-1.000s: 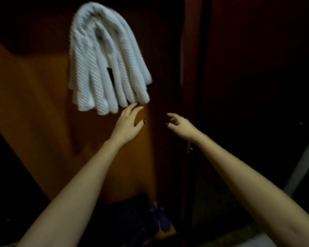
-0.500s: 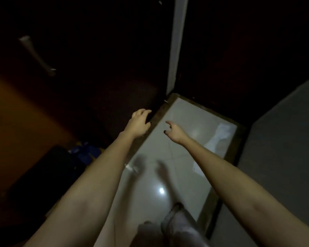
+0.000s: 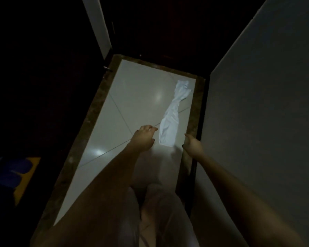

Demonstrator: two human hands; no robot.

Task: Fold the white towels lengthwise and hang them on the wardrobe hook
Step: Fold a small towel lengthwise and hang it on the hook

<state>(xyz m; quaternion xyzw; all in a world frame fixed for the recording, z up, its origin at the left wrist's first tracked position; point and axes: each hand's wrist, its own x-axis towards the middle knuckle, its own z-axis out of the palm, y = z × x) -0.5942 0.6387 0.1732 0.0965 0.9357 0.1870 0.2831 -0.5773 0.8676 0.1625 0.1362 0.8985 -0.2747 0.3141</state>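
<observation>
A white towel [image 3: 171, 118] lies crumpled in a long strip on the pale tiled floor [image 3: 132, 97], close to the right-hand wall. My left hand [image 3: 144, 138] hangs just left of the towel's near end, fingers loosely curled and holding nothing. Just right of that same end is my right hand [image 3: 192, 145], relaxed and holding nothing. Neither hand touches the towel. The wardrobe hook and the hung towels are out of view.
A grey wall [image 3: 257, 104] runs along the right. Dark wardrobe panels [image 3: 43, 68] fill the left and far side, with a brown stone border [image 3: 89, 122] edging the floor. A blue and yellow object [image 3: 11, 172] sits low on the left. My legs [image 3: 161, 211] stand below.
The view has swung down from the towels hung on the wardrobe to the floor. Both hands have come down with it and now flank the near end of the towel on the tiles.
</observation>
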